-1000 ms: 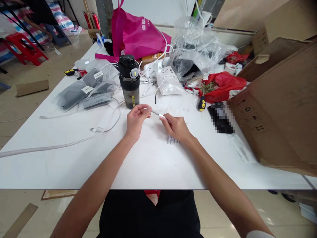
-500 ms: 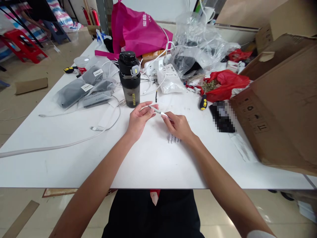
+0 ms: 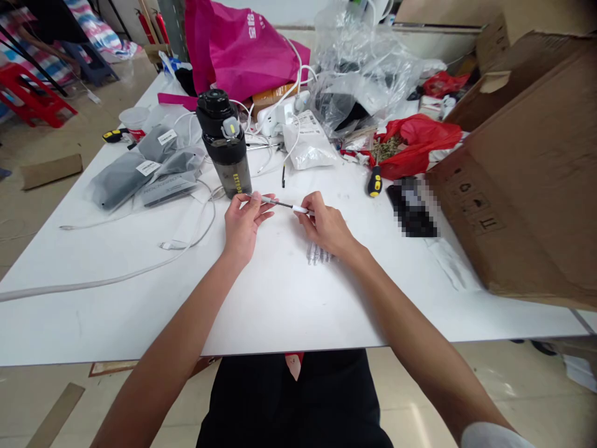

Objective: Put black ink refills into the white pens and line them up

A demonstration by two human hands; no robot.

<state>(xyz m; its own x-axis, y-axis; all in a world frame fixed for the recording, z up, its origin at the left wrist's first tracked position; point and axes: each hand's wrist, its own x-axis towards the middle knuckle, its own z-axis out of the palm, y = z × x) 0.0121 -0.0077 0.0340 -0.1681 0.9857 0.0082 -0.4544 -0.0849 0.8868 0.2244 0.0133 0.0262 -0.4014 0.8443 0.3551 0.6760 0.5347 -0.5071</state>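
Note:
Over the white table, both hands hold parts of one pen, drawn apart end to end. My left hand pinches its grey barrel between thumb and fingers. My right hand is closed on the white part. A thin dark refill bridges the gap between the two parts. Several clear, pen-like tubes lie side by side below my right hand, partly hidden by it. Beyond the hands lies a short, thin black stick.
A dark bottle stands just beyond my left hand. Grey bagged packages and cables lie to the left. At right are a screwdriver, a red bag and a large cardboard box. Behind sits a magenta bag.
My left hand has moved left with the grey barrel, away from the white part in my right hand. The dark refill now shows between them. The whole view has shifted slightly.

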